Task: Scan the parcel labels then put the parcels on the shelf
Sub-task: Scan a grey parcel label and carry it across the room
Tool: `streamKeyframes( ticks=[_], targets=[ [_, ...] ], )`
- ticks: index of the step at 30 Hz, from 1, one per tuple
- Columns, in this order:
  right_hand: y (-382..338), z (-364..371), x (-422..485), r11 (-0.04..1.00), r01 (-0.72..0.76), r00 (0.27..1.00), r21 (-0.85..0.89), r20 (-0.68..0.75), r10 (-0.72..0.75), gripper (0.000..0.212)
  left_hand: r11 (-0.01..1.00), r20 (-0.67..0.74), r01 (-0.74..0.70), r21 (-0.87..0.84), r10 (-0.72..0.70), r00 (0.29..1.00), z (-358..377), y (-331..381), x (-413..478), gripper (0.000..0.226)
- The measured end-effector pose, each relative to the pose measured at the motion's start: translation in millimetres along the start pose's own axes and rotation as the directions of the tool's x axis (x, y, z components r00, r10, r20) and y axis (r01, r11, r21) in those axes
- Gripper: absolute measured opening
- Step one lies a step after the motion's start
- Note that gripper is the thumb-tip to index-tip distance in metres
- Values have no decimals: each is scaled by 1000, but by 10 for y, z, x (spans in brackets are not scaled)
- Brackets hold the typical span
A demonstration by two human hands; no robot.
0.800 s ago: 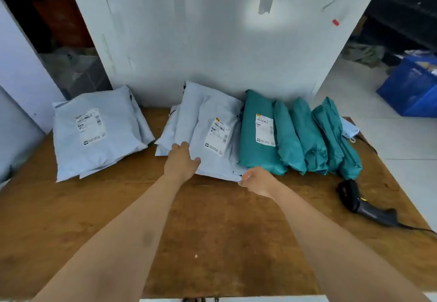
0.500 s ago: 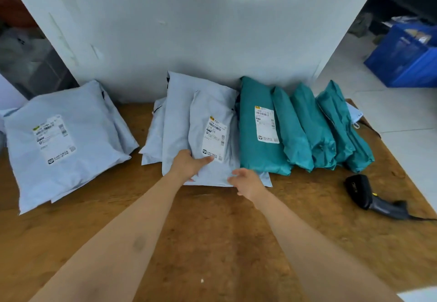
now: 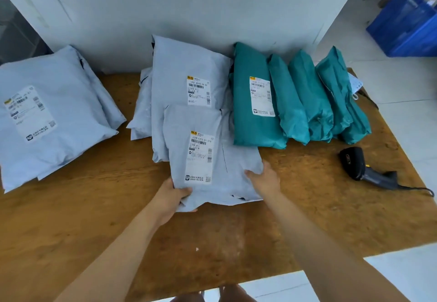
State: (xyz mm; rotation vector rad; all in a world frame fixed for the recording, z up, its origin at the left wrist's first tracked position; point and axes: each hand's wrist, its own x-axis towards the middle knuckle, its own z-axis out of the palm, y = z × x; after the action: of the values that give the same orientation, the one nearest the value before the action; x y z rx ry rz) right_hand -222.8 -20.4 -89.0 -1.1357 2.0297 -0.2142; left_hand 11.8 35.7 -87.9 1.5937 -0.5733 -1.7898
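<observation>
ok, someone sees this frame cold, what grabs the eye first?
First is the grey parcel at centre, label up, held at its near end by the left hand and right hand, and overlapping the grey pile behind it. Next comes the row of teal parcels leaning on the white panel. Then the black scanner lies untouched on the right of the table.

White label (image 3: 199, 157) on front grey plastic mailer (image 3: 236, 183): roughly "C313 01 010". Rear label (image 3: 198, 91) on grey plastic mailer behind (image 3: 172, 70): "243 00 02". Others blurred.
</observation>
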Motion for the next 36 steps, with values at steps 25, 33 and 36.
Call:
streamKeyframes(
  ticks=[25,33,36],
  targets=[
    [1414,-1775,856,911,-231,851,-342,-525,18,82,975,-379,18,223,70,923,889,-543,44,13],
    [1759,-2030,1298,902,-261,865,-344,-498,60,83,966,-318,-97,239,172,932,1138,-556,191,21],
    [1764,-2123,1329,795,-278,880,-540,-474,-14,65,970,-324,-109,215,176,930,1118,-583,233,18]
  ],
)
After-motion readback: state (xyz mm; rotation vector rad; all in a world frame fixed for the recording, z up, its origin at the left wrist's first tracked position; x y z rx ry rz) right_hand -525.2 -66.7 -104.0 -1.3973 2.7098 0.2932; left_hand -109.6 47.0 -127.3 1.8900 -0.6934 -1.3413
